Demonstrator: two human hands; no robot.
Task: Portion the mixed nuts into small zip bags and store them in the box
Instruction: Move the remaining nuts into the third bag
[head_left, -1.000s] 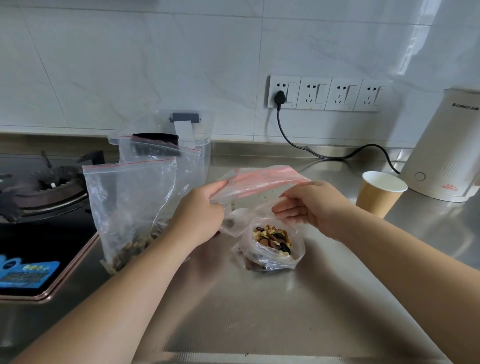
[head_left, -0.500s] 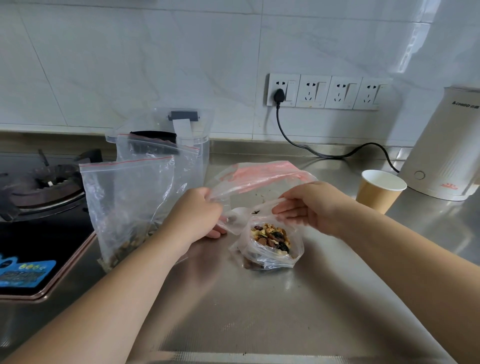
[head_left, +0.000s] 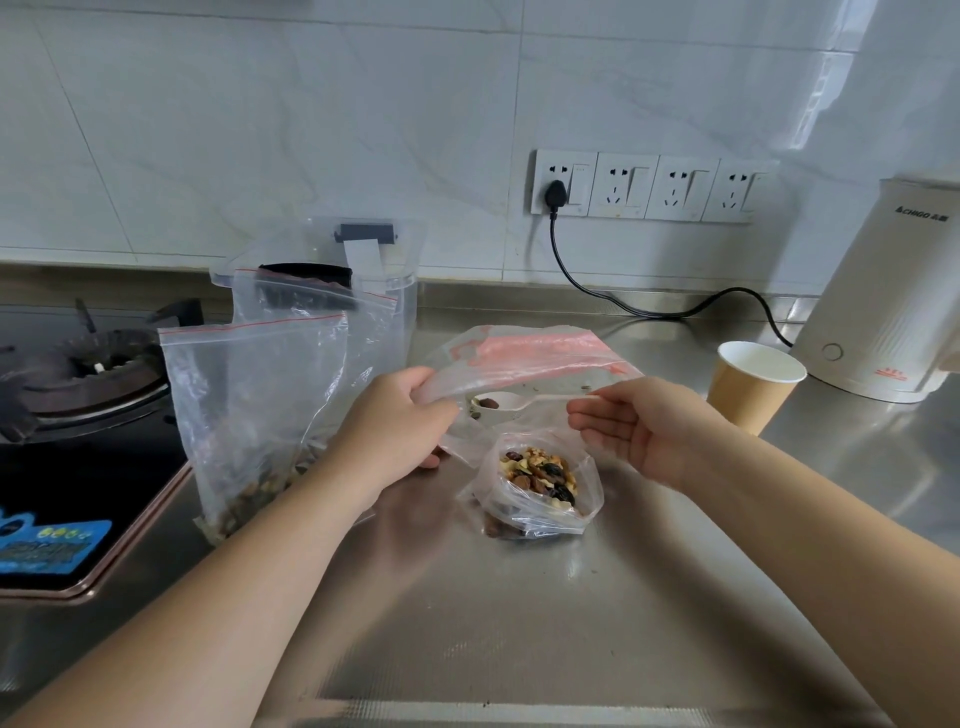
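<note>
On a steel kitchen counter (head_left: 519, 623), a person holds a stack of small zip bags (head_left: 530, 358) in the air, just above a small bag already filled with mixed nuts (head_left: 540, 475). The left hand (head_left: 395, 421) pinches the stack's near left corner, thumb over curled fingers. The right hand (head_left: 639, 421) sits at the stack's right edge, palm turned up, fingers loosely curled; whether they actually pinch the plastic cannot be told. A white spoon (head_left: 514, 402) lies on the counter beneath the stack.

The step in hand seems to be peeling off one empty bag. Doing it well likely means rubbing the top layer loose with the right fingertips while the left keeps the rest steady, clear of the open filled bag below.

To the left stands a large bag of nuts (head_left: 249, 415), with the clear storage box (head_left: 400, 291) behind it.
</note>
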